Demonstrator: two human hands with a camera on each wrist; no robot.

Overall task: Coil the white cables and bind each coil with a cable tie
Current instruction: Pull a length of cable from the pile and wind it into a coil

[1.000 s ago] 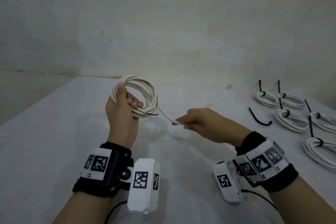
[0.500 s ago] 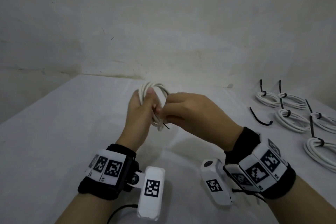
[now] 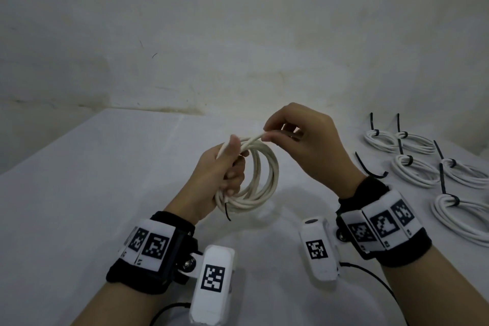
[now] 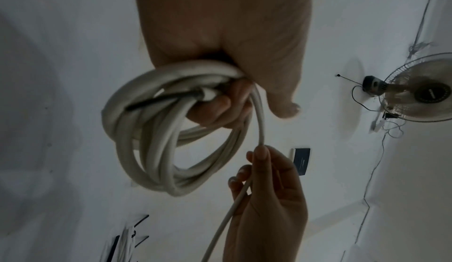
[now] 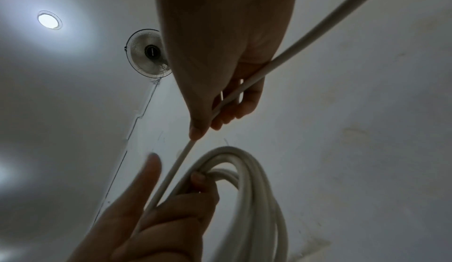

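White cable coil (image 3: 260,180) is up in the air over the table (image 3: 79,193), between both hands. The left hand (image 3: 217,177) has its fingers curled through the loops, gripping the bundle, thumb pointing up along the top strand. The right hand (image 3: 304,140) is pinching the loose end of the cable between thumb and forefinger right at the top of the coil, other fingers loosely bent, the strand running back through the palm in the right wrist view. A short black wire tip (image 3: 227,211) pokes out at the bottom of the coil. Off to the right on the table there's a bunch of tied coils (image 3: 412,169) and one loose black cable tie (image 3: 367,168) beside them.
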